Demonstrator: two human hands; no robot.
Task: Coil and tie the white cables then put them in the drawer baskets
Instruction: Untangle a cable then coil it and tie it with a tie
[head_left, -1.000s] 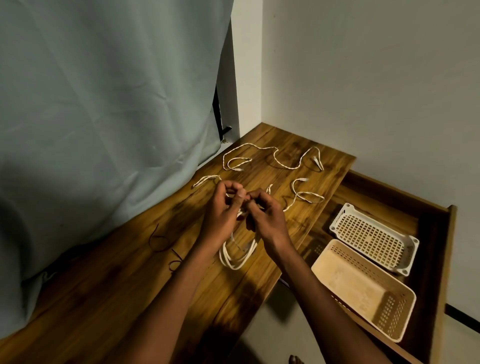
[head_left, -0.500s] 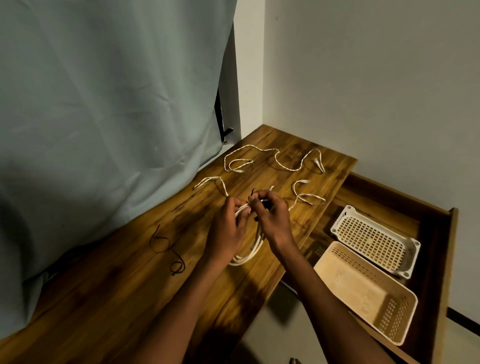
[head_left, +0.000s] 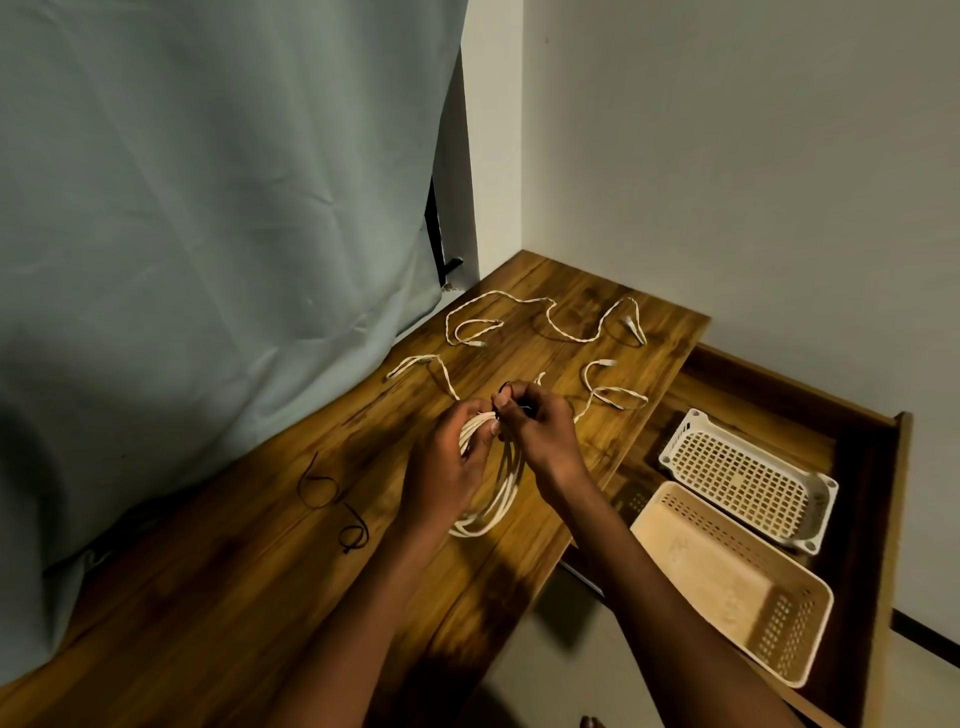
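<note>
Wooden worktop (head_left: 218, 587) at frame centre: coiled white cable (head_left: 498, 499) is held in the left hand (head_left: 447, 467), fingers curled round it; a black tie (head_left: 511, 402) is pinched by the right hand (head_left: 540, 436) (loose cables (head_left: 545, 322) above; baskets (head_left: 748, 473) at right).

Your left hand (head_left: 447, 467) and right hand (head_left: 545, 441): bare, no gloves, rings or watch. Forearms bare, no sleeves in view.

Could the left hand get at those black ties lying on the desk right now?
Probably not yet. The way to the black ties looks free, but the left hand grips the coiled white cable while the right hand ties it.
</note>
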